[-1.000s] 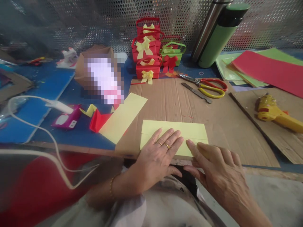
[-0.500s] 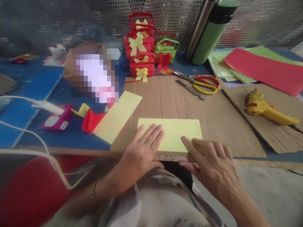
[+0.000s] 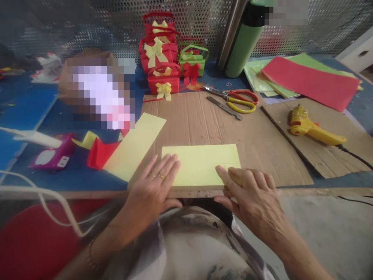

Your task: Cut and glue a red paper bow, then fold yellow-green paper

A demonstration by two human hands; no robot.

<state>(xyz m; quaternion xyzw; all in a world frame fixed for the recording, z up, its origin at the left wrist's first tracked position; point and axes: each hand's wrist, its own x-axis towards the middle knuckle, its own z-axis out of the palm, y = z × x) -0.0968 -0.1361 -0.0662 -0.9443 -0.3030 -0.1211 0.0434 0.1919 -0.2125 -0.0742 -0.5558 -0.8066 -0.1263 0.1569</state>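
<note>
A pale yellow paper sheet (image 3: pixel 201 161) lies along the table's front edge, on brown cardboard (image 3: pixel 192 116). My left hand (image 3: pixel 155 179) rests flat over the sheet's left end, fingers stretched out, holding nothing. At the sheet's lower right corner is my right hand (image 3: pixel 250 190). Its index fingertip presses on the paper, its other fingers are curled and its thumb sits apart, below the table edge. A short crease or line shows in the paper near that fingertip. Left of my left hand, a second yellow strip (image 3: pixel 136 147) lies slanted beside a folded red paper piece (image 3: pixel 101 149).
Scissors (image 3: pixel 233 99) and a flat metal blade (image 3: pixel 224 108) lie behind the sheet. A yellow glue gun (image 3: pixel 314 128) is at right, near red paper (image 3: pixel 311 81). Small red paper baskets (image 3: pixel 163 82) and a green flask (image 3: pixel 244 46) stand behind. Cables (image 3: pixel 58 192) hang at left.
My left hand has slid left along the yellow sheet, baring more of it. My right hand keeps its place at the corner. The whole view has shifted slightly.
</note>
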